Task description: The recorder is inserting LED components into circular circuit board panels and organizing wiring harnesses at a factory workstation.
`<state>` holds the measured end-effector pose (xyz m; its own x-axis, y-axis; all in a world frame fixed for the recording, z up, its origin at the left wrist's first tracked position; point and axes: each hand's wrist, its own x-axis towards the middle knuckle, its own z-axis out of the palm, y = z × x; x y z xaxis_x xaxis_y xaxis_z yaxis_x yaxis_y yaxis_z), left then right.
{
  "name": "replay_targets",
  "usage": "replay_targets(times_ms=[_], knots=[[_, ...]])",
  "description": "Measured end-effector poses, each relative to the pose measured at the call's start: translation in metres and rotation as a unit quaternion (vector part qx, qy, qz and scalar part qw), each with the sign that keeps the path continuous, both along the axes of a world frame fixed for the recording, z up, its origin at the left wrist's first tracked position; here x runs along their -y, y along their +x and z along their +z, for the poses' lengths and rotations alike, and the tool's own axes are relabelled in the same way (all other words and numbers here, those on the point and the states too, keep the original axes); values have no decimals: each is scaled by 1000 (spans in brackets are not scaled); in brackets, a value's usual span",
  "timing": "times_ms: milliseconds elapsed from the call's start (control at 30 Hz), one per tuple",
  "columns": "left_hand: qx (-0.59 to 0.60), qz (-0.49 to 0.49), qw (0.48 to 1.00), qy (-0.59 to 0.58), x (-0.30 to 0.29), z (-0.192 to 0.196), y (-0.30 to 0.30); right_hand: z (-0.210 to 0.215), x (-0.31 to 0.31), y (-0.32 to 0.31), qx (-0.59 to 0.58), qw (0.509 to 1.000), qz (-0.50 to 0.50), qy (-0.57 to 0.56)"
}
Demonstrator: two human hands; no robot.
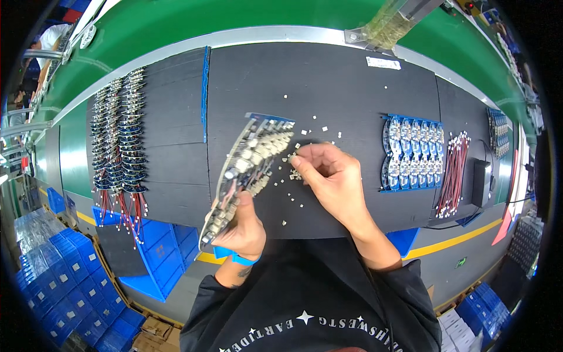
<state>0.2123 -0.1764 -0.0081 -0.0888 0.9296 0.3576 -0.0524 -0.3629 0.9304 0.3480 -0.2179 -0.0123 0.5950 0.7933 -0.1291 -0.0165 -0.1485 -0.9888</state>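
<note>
My left hand (243, 233) grips a panel of joined circuit boards (253, 154) by its lower end and holds it up on a slant. Rows of pale, blocky components cover the panel's face. My right hand (339, 183) is just right of the panel, over a scatter of tiny white pieces (295, 175) on the black work surface. Its thumb and index finger are pinched together; whatever is between them is too small to make out. A blue band circles my left wrist.
Stacked circuit boards (121, 129) with red wires stand at the left of the black mat (252, 76). To the right lie a blue board panel (413, 154), a bundle of red wires (453, 175) and a black adapter (482, 183). A metal post (390, 26) rises at the far edge.
</note>
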Motion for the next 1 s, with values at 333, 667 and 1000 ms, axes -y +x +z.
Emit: replay_targets(times_ms=[333, 667, 1000], knots=[[-103, -44, 989, 94, 0, 2, 4, 16, -3, 3, -138, 989, 27, -48], [-88, -76, 991, 70, 4, -2, 3, 23, -8, 2, -199, 979, 28, 26], [-57, -85, 994, 42, 3, -4, 3, 19, -16, -2, -251, 965, 32, 63]])
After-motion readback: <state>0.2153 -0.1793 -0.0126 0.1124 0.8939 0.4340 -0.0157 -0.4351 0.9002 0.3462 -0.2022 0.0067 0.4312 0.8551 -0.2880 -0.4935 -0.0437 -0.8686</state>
